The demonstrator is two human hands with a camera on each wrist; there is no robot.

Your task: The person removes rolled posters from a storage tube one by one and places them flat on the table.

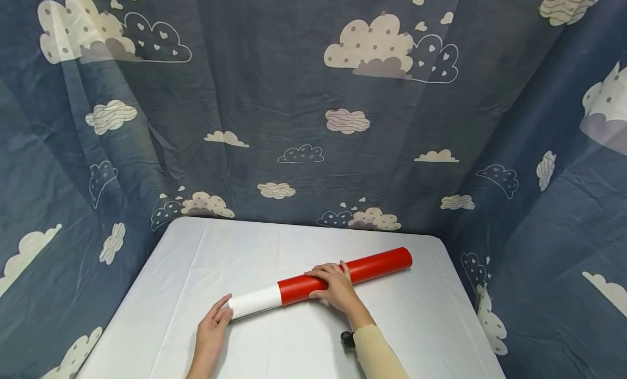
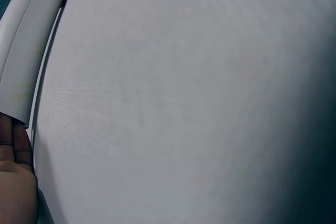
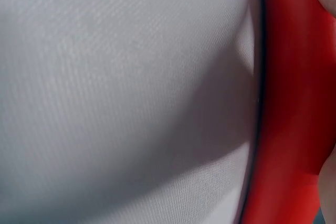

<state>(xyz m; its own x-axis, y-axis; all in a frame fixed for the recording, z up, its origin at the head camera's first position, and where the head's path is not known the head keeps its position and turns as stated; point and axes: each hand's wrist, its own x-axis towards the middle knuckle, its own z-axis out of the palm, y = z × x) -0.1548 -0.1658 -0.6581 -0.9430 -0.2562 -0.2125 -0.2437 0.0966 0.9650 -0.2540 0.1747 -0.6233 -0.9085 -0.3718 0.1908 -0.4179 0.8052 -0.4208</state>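
Note:
A long red tube (image 1: 377, 266) lies slantwise on the white table, its far end up and to the right. From its left end sticks out a narrower white roll (image 1: 254, 301), with a lengthwise seam visible in the left wrist view. My right hand (image 1: 338, 286) holds the red tube near its middle, fingers over the top and thumb on the near side. At the free end of the white roll, my left hand (image 1: 211, 327) holds the rim. The left wrist view shows its fingers (image 2: 21, 145) reaching in at that end, with their tips hidden.
The table (image 1: 274, 243) is covered in smooth white cloth. Dark blue curtains (image 1: 294, 96) with cloud prints hang behind it and on both sides. A small black device (image 1: 347, 340) sits at the right wrist, beside a pale yellow sleeve (image 1: 377, 349).

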